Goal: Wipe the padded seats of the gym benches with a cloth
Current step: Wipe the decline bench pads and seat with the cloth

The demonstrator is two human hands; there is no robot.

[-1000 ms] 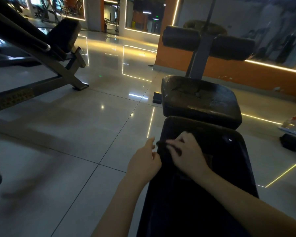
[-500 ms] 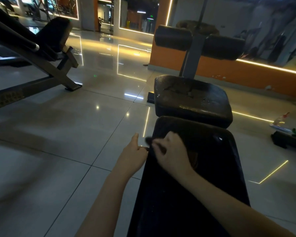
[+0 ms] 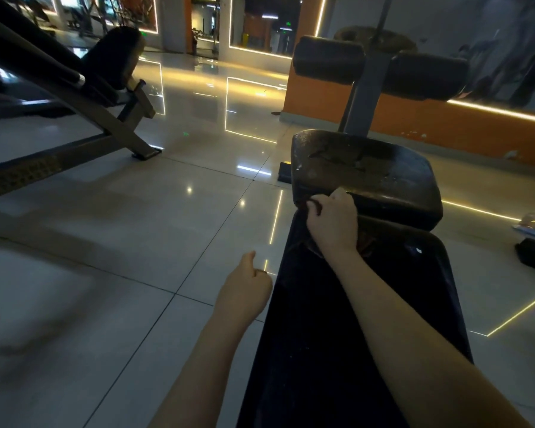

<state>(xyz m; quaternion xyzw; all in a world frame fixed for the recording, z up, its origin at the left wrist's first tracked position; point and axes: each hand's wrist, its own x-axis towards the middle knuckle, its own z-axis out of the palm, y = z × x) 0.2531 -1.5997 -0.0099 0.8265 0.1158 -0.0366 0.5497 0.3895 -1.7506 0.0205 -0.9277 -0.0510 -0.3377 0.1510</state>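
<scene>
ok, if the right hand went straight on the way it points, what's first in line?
The near edge of the worn seat pad. The right hand, gripping the cloth, sits right at it, maybe touching; depth is unclear.

A single head-worn wide-angle camera sits above the near end of the bench (image 3: 337, 350) and faces forward and down along its length. It is close: both forearms enter from the bottom edge, the left hand (image 3: 244, 291) just left of the bench, the right hand (image 3: 332, 223) with the cloth (image 3: 365, 243) at its far seat (image 3: 368, 171).
</scene>
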